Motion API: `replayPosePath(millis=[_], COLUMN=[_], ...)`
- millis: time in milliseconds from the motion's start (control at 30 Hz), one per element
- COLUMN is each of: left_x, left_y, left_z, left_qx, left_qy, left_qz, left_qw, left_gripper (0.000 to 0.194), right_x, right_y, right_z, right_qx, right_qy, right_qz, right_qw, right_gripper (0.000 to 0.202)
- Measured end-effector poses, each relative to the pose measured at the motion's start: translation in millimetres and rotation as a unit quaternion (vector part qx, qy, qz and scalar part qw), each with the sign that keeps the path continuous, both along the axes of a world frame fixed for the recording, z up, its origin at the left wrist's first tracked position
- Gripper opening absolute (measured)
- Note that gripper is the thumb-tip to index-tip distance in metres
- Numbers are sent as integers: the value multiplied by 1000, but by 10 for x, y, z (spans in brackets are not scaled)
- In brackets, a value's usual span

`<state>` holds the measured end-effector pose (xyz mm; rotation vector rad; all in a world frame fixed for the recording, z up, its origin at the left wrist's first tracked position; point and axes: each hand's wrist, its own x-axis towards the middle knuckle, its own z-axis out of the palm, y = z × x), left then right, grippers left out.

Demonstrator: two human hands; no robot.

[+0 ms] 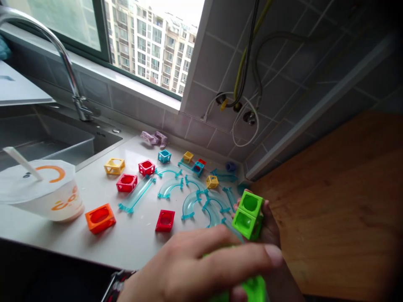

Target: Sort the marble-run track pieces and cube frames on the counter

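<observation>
Here, a lidded cup [67, 201] stands beside an orange block [107, 224] on the counter [135, 230]; further along, the left hand [189, 264] curls its fingers round a partly hidden green piece [256, 289]; rightmost, the right hand [271, 222] holds two joined green blocks [242, 232].

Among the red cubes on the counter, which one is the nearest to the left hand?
The red cube just beyond the left hand, to the right of the orange cube; the other red cubes sit farther back.
</observation>
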<state>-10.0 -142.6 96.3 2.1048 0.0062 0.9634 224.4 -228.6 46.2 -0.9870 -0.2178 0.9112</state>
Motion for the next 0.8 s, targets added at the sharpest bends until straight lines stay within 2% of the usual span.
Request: replayPosePath(millis=[67, 100, 200, 300, 500, 733, 800], left_x=[102, 160, 315, 385, 429, 549, 576], left_y=[45, 62, 93, 101, 109, 122, 122], left_z=[6, -14, -121, -196, -229, -340, -357], left_qx=[-30, -43, -92, -100, -64, -50, -46], left_qy=[60, 101, 181, 185, 195, 223, 224], left_qz=[-2, 18, 62, 43, -15, 1, 0], left_qw=[998, 994, 977, 977, 979, 974, 974], left_gripper=[55, 60, 67, 67, 64, 58, 50], right_x=[-14, -23, -55, -77, -90, -169, -176], right_y=[33, 33, 8, 2, 66, 105, 101], right_z=[87, 123, 203, 232, 173, 137, 134], right_qx=[10, 21, 57, 80, 84, 72, 67], right_qy=[-37, -62, -145, -194, -170, -163, -162], right_qz=[-38, -53, -78, -91, -65, -19, -19], right_qw=[999, 996, 985, 973, 980, 984, 984], right_gripper=[47, 47, 45, 45, 47, 47, 47])
